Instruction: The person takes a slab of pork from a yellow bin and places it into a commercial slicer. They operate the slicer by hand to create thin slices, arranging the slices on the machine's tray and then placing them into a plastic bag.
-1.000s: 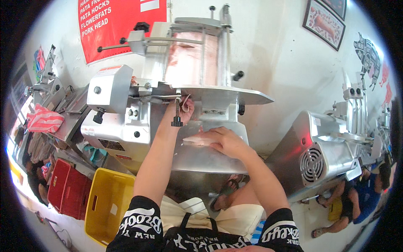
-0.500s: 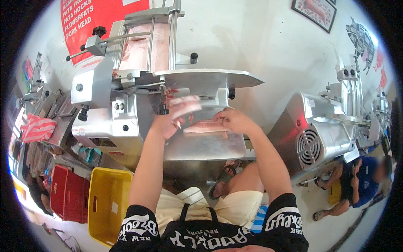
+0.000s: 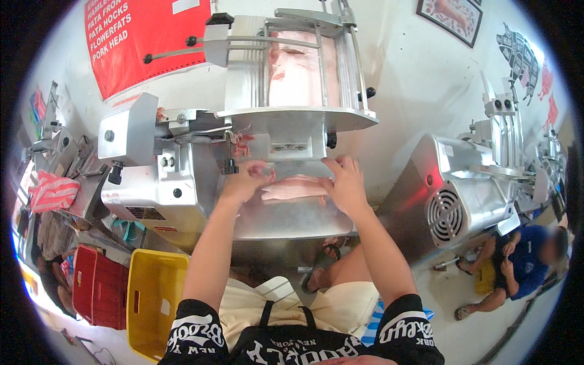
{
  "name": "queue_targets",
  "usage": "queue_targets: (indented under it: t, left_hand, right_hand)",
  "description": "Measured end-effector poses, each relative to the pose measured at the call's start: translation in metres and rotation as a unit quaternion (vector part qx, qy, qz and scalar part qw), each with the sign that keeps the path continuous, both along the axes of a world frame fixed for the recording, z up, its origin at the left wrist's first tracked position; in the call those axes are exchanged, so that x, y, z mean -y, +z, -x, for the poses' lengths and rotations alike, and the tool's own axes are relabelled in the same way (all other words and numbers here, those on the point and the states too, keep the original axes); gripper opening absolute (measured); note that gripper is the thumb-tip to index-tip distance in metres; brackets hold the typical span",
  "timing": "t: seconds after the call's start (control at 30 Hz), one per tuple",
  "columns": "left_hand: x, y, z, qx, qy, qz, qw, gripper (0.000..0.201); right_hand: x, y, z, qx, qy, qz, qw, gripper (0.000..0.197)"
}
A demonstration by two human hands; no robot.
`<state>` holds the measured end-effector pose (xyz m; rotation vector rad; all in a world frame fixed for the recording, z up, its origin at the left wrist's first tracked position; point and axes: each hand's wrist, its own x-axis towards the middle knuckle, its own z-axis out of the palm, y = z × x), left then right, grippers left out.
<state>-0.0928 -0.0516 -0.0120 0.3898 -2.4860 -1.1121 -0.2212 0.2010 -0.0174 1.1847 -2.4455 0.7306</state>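
Metal tray (image 3: 292,226) under curled hands (image 3: 243,182) (image 3: 347,185)

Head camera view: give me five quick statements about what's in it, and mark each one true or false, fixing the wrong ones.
1. Sliced meat lies on a metal tray, between the left hand and the right hand. True.
2. The right hand is at the left end of the sliced meat. False: it is at the right end.
3. The upper carriage of the meat slicer holds nothing. False: a large slab of meat is in it.
4. The yellow crate stands to the right of the red crate. True.
5. The striped cloth is green and black. False: it is red and white.
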Motion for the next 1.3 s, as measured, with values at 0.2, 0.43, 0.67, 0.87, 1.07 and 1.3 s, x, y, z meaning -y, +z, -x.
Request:
queue_targets:
  t: [0.2, 0.43, 0.67, 0.87, 1.07, 1.3]
  left_hand:
    - [0.062, 0.021, 0.055, -0.297, -0.066, -0.779, 0.548, 0.018]
    - [0.079, -0.011, 0.035, -0.232, -0.046, -0.818, 0.524, 0.028]
    - [-0.001, 0.008, -0.007, -0.168, -0.047, -0.542, 0.822, 0.026]
    - [-0.049, 0.015, -0.006, -0.088, -0.066, -0.227, 0.968, 0.033]
    - [0.001, 0.015, -0.019, 0.038, 0.013, 0.077, 0.996, 0.041]
    - [0.049, 0.032, 0.029, -0.229, -0.039, -0.718, 0.656, 0.016]
  right_hand:
    - [0.021, -0.009, -0.035, -0.038, 0.179, -0.068, 0.981, 0.054]
    - [0.019, -0.008, -0.042, -0.026, 0.174, -0.066, 0.982, 0.057]
    - [0.027, -0.007, -0.027, 0.179, 0.194, 0.156, 0.952, 0.056]
    - [0.035, 0.019, -0.023, 0.242, 0.17, 0.241, 0.924, 0.045]
    - [0.006, 0.008, -0.028, -0.052, -0.048, 0.021, 0.997, 0.043]
    - [0.029, -0.003, -0.048, -0.033, 0.172, -0.07, 0.982, 0.056]
